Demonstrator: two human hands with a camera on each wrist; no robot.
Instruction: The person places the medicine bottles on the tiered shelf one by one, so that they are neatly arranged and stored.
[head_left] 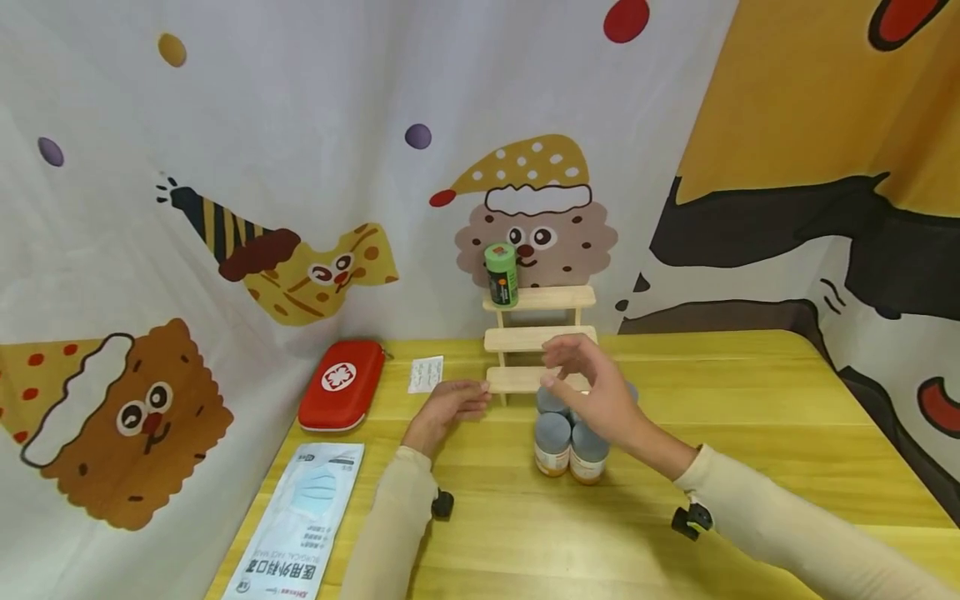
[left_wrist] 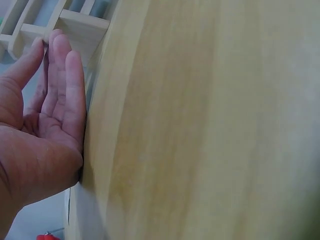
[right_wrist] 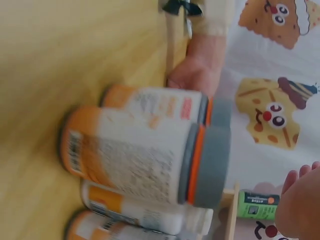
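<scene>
A three-tier wooden stand [head_left: 521, 337] rests against the back curtain. On the left end of its top tier stands a green canister [head_left: 501, 279] with a dark label. At the left end of the bottom tier, my left hand [head_left: 452, 406] pinches the wood between thumb and fingers, its edge low to the table. My right hand [head_left: 600, 396] hovers above several grey-lidded bottles [head_left: 552, 442], fingers loosely bent and holding nothing. In the right wrist view a bottle [right_wrist: 140, 155] shows a white and orange label; the stand is partly hidden behind the bottles.
Left of the stand lie a small printed paper [head_left: 426, 375] and a red zippered case [head_left: 342, 385] with a white emblem. A surgical mask packet [head_left: 300, 517] lies at the left table edge. Behind the wooden table [head_left: 720, 433] hangs a cartoon-printed curtain [head_left: 315, 100].
</scene>
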